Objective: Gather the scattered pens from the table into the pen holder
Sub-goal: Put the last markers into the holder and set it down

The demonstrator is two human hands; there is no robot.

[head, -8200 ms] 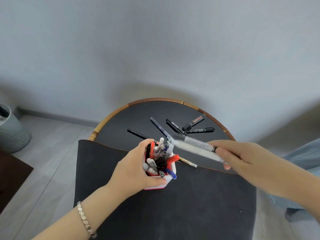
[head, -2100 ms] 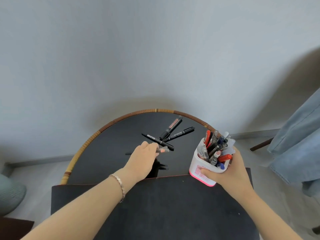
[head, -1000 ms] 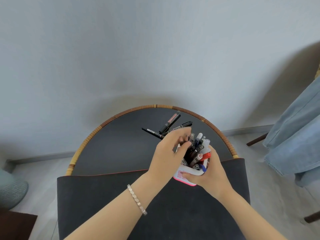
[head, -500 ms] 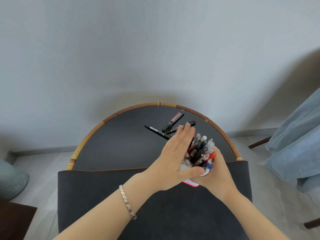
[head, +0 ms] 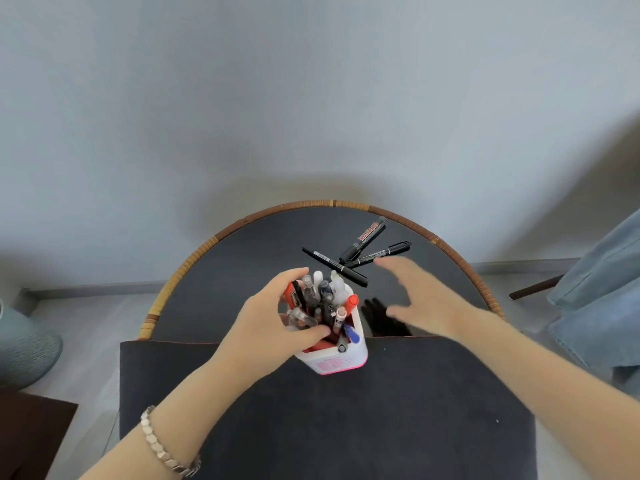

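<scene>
A white pen holder (head: 341,360) with a pink base stands near the middle of the table, packed with several pens. My left hand (head: 273,325) wraps around its left side and rim. My right hand (head: 420,296) hovers open, fingers spread, just right of the holder and above the table. Three black pens lie on the far part of the table: a thick whiteboard marker (head: 363,239), a thin marker (head: 379,253) and a thin pen (head: 332,266). The fingertips of my right hand are close to the thin marker without touching it.
The round dark table has a woven rattan rim (head: 329,203) and a dark mat (head: 329,410) over its near half. A grey wall is behind. A grey-green vase (head: 24,344) stands on the floor at left; blue denim cloth (head: 602,289) hangs at right.
My right hand has let go of the pen holder and moved right and forward, open. My left hand has shifted from the pen tops to grip the holder's side.
</scene>
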